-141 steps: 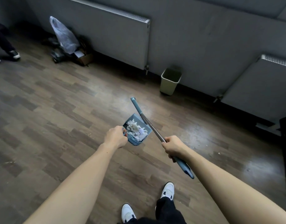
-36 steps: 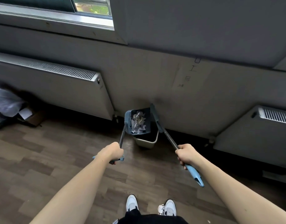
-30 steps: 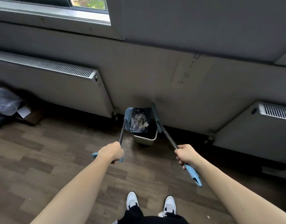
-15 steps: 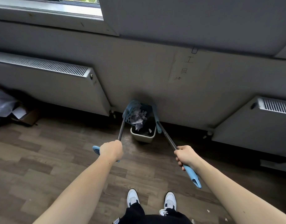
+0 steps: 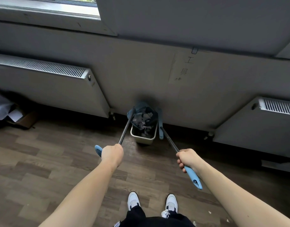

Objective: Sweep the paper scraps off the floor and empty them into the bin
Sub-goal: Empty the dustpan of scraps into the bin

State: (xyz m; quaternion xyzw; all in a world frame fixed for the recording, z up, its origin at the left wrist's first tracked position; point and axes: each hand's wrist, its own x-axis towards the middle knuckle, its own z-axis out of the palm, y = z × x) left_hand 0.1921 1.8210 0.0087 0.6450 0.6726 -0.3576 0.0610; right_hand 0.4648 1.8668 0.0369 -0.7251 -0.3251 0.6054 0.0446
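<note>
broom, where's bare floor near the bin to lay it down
Bare floor lies left of the bin, below the left radiator, and right of it, before the right radiator. Crowded: the bin mouth under the dustpan, and the box far left.

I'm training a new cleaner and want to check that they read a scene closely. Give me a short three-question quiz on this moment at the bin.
1. True or false: the dustpan is tipped over the bin, with paper scraps in it.
2. What does the right hand grip? A) the broom handle B) the bin's rim C) nothing
3. Fill the gap: the bin stands between two ____.

Key: 1 true; 2 A; 3 radiators
</note>
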